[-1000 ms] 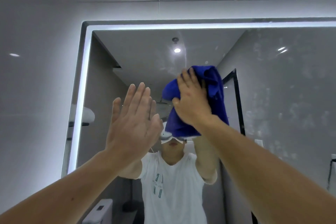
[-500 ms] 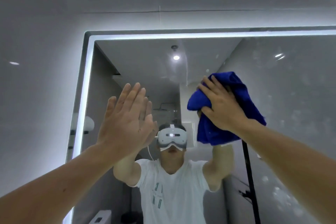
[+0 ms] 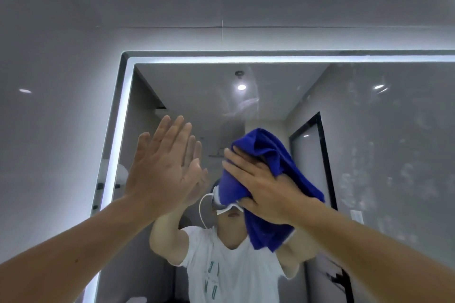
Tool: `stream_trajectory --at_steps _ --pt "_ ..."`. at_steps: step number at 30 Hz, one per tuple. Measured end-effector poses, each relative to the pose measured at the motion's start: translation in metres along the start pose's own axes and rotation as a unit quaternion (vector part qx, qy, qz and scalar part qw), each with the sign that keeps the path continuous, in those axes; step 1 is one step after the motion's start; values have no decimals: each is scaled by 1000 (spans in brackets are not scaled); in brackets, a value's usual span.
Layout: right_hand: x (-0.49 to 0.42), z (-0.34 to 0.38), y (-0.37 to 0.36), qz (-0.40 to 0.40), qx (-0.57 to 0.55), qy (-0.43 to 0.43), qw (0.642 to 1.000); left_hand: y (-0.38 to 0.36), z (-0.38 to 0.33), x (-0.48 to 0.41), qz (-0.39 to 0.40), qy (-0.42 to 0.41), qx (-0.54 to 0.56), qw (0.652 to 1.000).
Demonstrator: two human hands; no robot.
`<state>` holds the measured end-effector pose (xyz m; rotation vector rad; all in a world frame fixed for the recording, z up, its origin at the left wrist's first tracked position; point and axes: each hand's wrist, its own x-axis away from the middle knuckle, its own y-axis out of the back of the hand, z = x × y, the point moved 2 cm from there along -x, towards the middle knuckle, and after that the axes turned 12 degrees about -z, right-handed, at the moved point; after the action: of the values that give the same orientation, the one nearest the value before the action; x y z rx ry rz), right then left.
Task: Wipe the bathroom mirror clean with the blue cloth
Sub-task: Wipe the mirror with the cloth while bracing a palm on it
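The cloth is a plain, deep royal blue. The mirror shows pale whitish smears over grey on its right side and is edged by a cool white light strip. The wall tiles are glossy grey; in the reflection, the T-shirt is white with greenish lettering and the door frame is black.

Mirror: right, lower edges off-frame.
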<state>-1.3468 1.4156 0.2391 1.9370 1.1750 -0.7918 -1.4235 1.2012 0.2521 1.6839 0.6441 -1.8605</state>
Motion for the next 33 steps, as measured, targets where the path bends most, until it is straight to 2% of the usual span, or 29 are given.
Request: stream_trajectory --at_steps 2,6,8,10,13,18,22,24,29,31,33 --pt "10 -31 14 -10 -1 -31 999 3 -1 -1 4 -2 -4 1000" --pt "-27 -97 41 -94 -5 -218 971 10 -1 -3 18 -8 -23 1000" --pt "-67 -105 44 -130 20 -263 956 13 -2 -2 15 -1 -20 1000" --pt "-105 -96 41 -138 27 -257 956 16 -3 -4 11 6 -12 1000" --pt "-129 -60 25 -119 -8 -189 975 20 -5 -9 12 2 -28 1000" --pt "-62 -7 6 -46 -30 -69 996 22 -16 -12 6 2 -4 1000" --pt "-12 -13 9 -5 -25 -14 1000 21 -23 -6 15 -15 -15 1000" --pt "-18 -38 19 -22 -32 -50 998 23 -22 -5 17 -20 -15 1000" --pt "-91 -101 39 -114 17 -237 965 28 -10 -5 31 -14 -25 999" --pt "-130 -99 37 -115 28 -262 958 32 -5 -5 25 -18 -36 999" --pt "-156 -84 33 -107 15 -241 964 36 -2 -8 15 -21 -27 999"
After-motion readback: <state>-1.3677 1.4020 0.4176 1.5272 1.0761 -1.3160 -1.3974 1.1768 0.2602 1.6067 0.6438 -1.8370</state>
